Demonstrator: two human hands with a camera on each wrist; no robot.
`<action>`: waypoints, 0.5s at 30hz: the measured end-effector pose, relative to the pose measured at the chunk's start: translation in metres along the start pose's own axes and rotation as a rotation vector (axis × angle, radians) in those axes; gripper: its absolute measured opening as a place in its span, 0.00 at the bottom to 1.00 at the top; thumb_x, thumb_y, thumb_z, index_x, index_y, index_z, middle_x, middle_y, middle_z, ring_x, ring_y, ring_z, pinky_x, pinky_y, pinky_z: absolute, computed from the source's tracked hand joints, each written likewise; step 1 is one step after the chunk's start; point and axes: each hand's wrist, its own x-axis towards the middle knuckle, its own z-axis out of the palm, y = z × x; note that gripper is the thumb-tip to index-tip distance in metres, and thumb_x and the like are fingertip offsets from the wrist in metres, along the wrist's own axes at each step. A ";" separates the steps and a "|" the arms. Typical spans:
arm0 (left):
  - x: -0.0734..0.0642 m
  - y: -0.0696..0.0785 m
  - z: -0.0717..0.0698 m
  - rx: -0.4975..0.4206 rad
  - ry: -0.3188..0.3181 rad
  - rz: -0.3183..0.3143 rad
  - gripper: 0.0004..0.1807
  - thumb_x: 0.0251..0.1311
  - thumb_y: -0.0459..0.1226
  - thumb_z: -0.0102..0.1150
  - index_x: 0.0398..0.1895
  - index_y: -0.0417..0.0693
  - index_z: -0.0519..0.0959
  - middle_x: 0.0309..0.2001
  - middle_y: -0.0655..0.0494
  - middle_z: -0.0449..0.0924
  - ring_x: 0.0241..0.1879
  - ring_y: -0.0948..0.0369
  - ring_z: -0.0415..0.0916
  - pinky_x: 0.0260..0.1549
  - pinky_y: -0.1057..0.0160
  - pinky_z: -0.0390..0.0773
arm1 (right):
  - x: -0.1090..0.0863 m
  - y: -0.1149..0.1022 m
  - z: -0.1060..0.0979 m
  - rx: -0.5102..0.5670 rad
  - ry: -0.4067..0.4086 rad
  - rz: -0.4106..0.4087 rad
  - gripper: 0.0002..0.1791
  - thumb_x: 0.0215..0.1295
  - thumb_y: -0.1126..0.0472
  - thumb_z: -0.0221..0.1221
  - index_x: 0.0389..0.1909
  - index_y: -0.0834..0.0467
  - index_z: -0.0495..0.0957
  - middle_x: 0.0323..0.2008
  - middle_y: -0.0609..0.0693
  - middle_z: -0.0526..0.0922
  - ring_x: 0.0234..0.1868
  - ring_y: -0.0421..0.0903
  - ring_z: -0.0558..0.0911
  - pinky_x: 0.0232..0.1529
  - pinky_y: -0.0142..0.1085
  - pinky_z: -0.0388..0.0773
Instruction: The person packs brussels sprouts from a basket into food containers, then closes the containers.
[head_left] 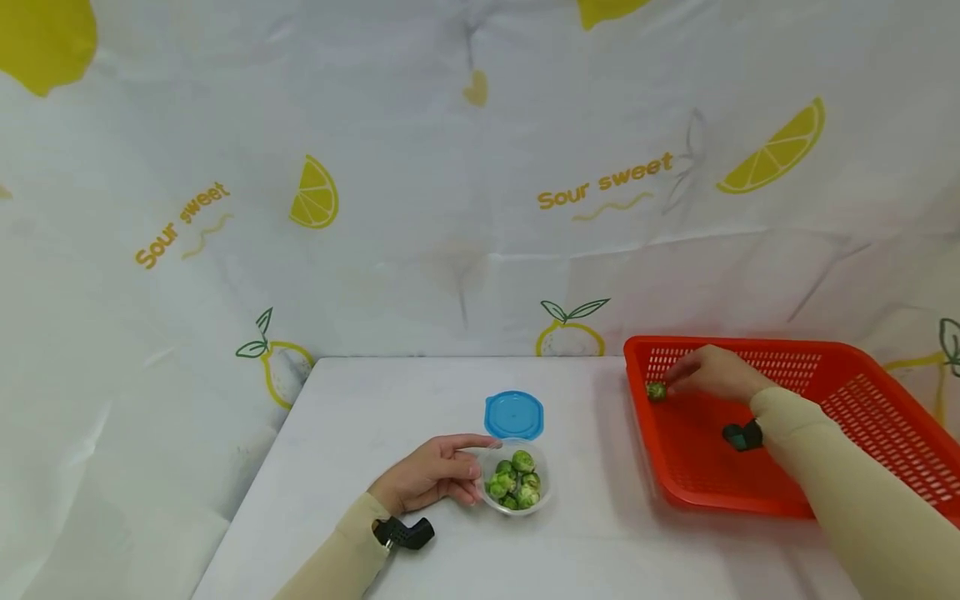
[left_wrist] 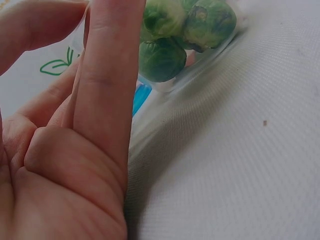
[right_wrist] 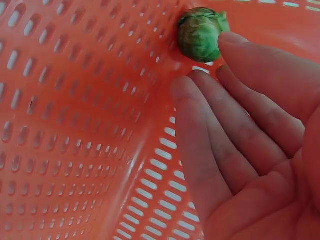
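Note:
A small clear plastic bowl [head_left: 551, 492] with several Brussels sprouts [head_left: 522, 462] in it stands on the white table. My left hand [head_left: 431, 473] holds the bowl at its left side, thumb at the rim and index finger stretched along the far edge. In the left wrist view, the fingers [left_wrist: 107, 75] cover part of the bowl. Inside a red plastic basket [head_left: 712, 498] on the right, one Brussels sprout [right_wrist: 200, 35] lies in the far left corner. My right hand [head_left: 712, 373] reaches down to it, thumb tip right at the sprout, the other fingers loosely bent beneath.
A blue lid [head_left: 514, 415] lies on the table just behind the bowl. The basket has slotted walls and a raised rim. A white cloth [head_left: 420, 208] with lemon prints hangs behind the table [head_left: 390, 392].

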 end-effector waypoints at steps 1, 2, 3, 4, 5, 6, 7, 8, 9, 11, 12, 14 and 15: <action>0.000 0.000 0.000 -0.003 0.003 -0.004 0.32 0.76 0.28 0.59 0.81 0.39 0.66 0.32 0.56 0.90 0.34 0.62 0.93 0.39 0.63 0.93 | 0.001 0.000 0.001 -0.002 0.000 -0.001 0.20 0.70 0.53 0.71 0.56 0.62 0.88 0.53 0.60 0.90 0.53 0.58 0.82 0.60 0.63 0.84; 0.000 0.000 0.000 -0.004 0.004 -0.004 0.32 0.75 0.28 0.59 0.81 0.39 0.66 0.32 0.56 0.90 0.34 0.62 0.93 0.39 0.63 0.93 | 0.002 0.000 0.002 0.000 -0.001 0.000 0.20 0.70 0.53 0.71 0.56 0.61 0.89 0.53 0.61 0.90 0.54 0.59 0.82 0.60 0.63 0.84; 0.000 0.000 0.000 -0.004 0.004 -0.005 0.32 0.75 0.28 0.59 0.81 0.39 0.66 0.32 0.56 0.90 0.34 0.62 0.92 0.39 0.64 0.93 | 0.002 -0.001 0.002 0.000 -0.002 0.001 0.19 0.71 0.53 0.71 0.56 0.61 0.89 0.53 0.61 0.90 0.54 0.59 0.82 0.60 0.63 0.84; -0.001 0.000 0.000 -0.005 0.004 -0.006 0.33 0.75 0.28 0.59 0.81 0.39 0.66 0.32 0.56 0.90 0.34 0.63 0.92 0.39 0.64 0.93 | 0.003 -0.001 0.003 0.002 -0.003 0.002 0.19 0.71 0.54 0.71 0.55 0.61 0.89 0.53 0.61 0.90 0.54 0.59 0.82 0.60 0.63 0.83; -0.001 0.000 0.000 -0.006 0.003 -0.009 0.33 0.75 0.28 0.59 0.81 0.39 0.66 0.32 0.55 0.91 0.34 0.63 0.92 0.39 0.64 0.93 | 0.004 -0.001 0.004 0.006 -0.006 0.005 0.19 0.71 0.54 0.71 0.55 0.61 0.89 0.53 0.61 0.90 0.54 0.60 0.81 0.60 0.63 0.83; -0.001 0.000 -0.001 -0.006 0.001 -0.008 0.32 0.75 0.28 0.59 0.81 0.39 0.66 0.33 0.55 0.91 0.34 0.63 0.92 0.39 0.64 0.93 | 0.004 -0.002 0.005 0.011 -0.007 0.009 0.18 0.71 0.54 0.71 0.55 0.61 0.89 0.53 0.61 0.89 0.54 0.60 0.81 0.60 0.63 0.83; 0.000 0.000 -0.001 -0.006 0.000 -0.008 0.32 0.75 0.28 0.59 0.81 0.39 0.66 0.33 0.55 0.91 0.34 0.63 0.92 0.39 0.64 0.93 | 0.005 -0.002 0.005 0.014 -0.009 0.011 0.18 0.70 0.54 0.71 0.55 0.61 0.89 0.53 0.61 0.90 0.54 0.60 0.81 0.60 0.63 0.83; 0.000 0.000 -0.001 -0.008 -0.002 -0.006 0.32 0.75 0.28 0.59 0.81 0.39 0.66 0.33 0.55 0.91 0.34 0.63 0.92 0.39 0.64 0.93 | 0.005 -0.002 0.006 0.014 -0.008 0.010 0.18 0.70 0.54 0.71 0.54 0.61 0.89 0.53 0.61 0.90 0.54 0.60 0.81 0.60 0.63 0.83; 0.000 0.000 -0.001 -0.008 -0.003 -0.004 0.32 0.75 0.28 0.58 0.81 0.39 0.66 0.33 0.55 0.91 0.35 0.63 0.92 0.39 0.64 0.93 | 0.005 -0.003 0.006 0.013 -0.007 0.010 0.18 0.70 0.54 0.72 0.54 0.61 0.89 0.52 0.60 0.90 0.53 0.59 0.82 0.60 0.63 0.83; 0.001 0.000 -0.002 -0.007 -0.005 0.001 0.32 0.75 0.28 0.59 0.81 0.38 0.67 0.34 0.55 0.91 0.35 0.63 0.92 0.38 0.64 0.93 | 0.006 -0.004 0.006 0.010 -0.005 0.005 0.18 0.70 0.54 0.72 0.53 0.62 0.90 0.51 0.60 0.90 0.52 0.58 0.82 0.59 0.63 0.84; 0.001 0.000 -0.002 -0.006 -0.005 0.003 0.32 0.74 0.28 0.59 0.80 0.38 0.67 0.34 0.55 0.91 0.35 0.63 0.92 0.38 0.64 0.93 | 0.006 -0.005 0.006 0.010 -0.007 0.004 0.18 0.69 0.54 0.72 0.53 0.62 0.89 0.51 0.59 0.90 0.52 0.57 0.82 0.59 0.62 0.84; 0.001 0.000 -0.001 -0.006 -0.001 0.001 0.33 0.74 0.28 0.60 0.80 0.38 0.67 0.34 0.55 0.91 0.34 0.63 0.92 0.38 0.64 0.93 | 0.005 -0.006 0.006 0.012 -0.011 0.008 0.18 0.69 0.54 0.72 0.53 0.62 0.89 0.50 0.59 0.90 0.51 0.57 0.82 0.59 0.63 0.84; 0.001 0.000 -0.001 -0.005 0.001 0.000 0.33 0.74 0.28 0.60 0.80 0.39 0.67 0.33 0.55 0.91 0.34 0.63 0.92 0.38 0.64 0.93 | 0.005 -0.006 0.006 0.012 -0.012 0.009 0.18 0.69 0.54 0.72 0.53 0.62 0.89 0.50 0.59 0.90 0.51 0.57 0.82 0.59 0.62 0.84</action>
